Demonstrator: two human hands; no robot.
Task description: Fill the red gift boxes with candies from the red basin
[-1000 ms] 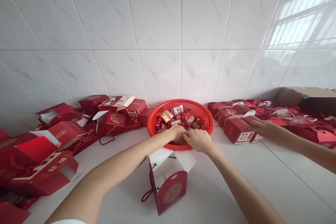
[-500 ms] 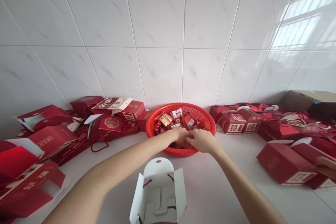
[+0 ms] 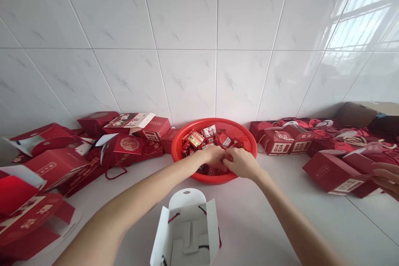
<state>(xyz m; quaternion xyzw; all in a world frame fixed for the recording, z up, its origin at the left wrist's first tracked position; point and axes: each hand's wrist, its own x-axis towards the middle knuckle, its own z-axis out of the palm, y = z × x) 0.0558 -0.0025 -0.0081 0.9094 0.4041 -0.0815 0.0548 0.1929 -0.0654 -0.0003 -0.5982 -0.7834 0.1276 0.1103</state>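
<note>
My left hand (image 3: 215, 156) and my right hand (image 3: 242, 162) are close together inside a red plastic basket (image 3: 183, 126). The basket holds several wrapped sweets (image 3: 195, 138), mostly red, some gold or white. The fingers of my left hand curl down among the sweets, their tips hidden. Thumb and fingers of my right hand are bent together in a pinch just beside it; whatever they hold is too small to make out. In front of the basket stands an open gift box (image 3: 190, 228), white inside, with its flaps up and dark red cord ends showing. No sweets show in it.
Red gift boxes (image 3: 59, 166) crowd the left side, some with flaps open. More boxes (image 3: 278, 141) line the right, with a brown carton (image 3: 358, 112) behind. Another person's hand (image 3: 388, 176) touches a red box (image 3: 332, 172) at the right edge. A tiled wall (image 3: 187, 79) rises behind.
My right hand has shifted slightly, its thumb and fingers now more curled. The other person's hand reaches further into view at the right. The view has tilted a little.
</note>
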